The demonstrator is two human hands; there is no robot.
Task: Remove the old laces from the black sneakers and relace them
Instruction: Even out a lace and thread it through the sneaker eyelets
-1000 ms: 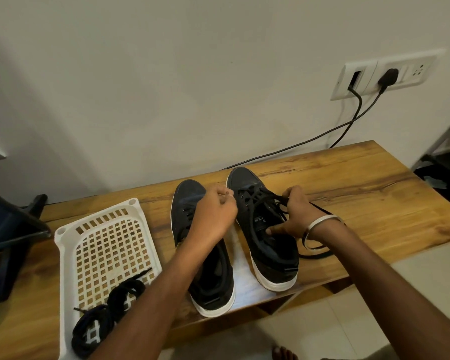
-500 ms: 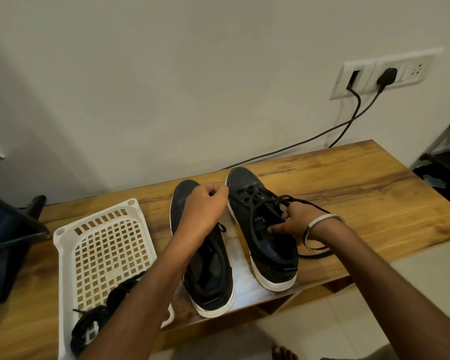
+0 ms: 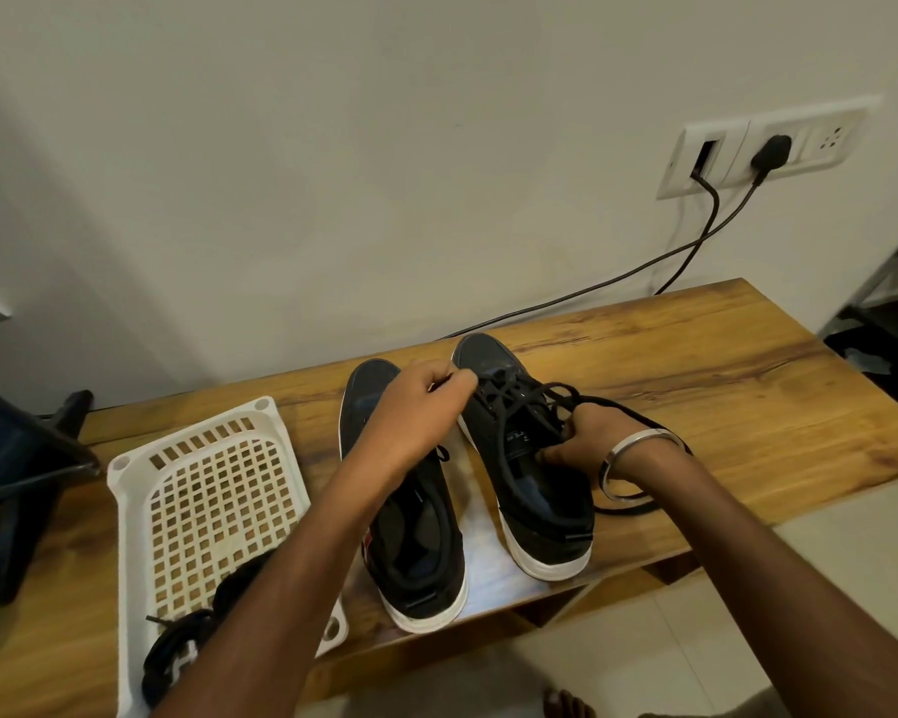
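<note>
A pale wall is filling the background, carrying a white socket plate (image 3: 768, 147) with two black cables (image 3: 695, 251) plugged in and trailing down behind a wooden bench (image 3: 721, 386). At the bench's left a white lattice basket (image 3: 198, 489) is lying, with a bundle of black laces (image 3: 177, 650) sitting in its near corner. Two black sneakers with white soles are standing side by side mid-bench, toes to the wall: the left sneaker (image 3: 416, 541) is showing no lacing, while the right sneaker (image 3: 535, 484) is carrying a black lace (image 3: 530, 401) through its eyelets. Small pale lettering on its tongue is sitting too blurred to read. The left hand (image 3: 416, 412) is pinching the lace near the toe end. The right hand (image 3: 587, 443), wearing a silver bangle (image 3: 633, 458), is gripping the lace's loose run beside the tongue.
</note>
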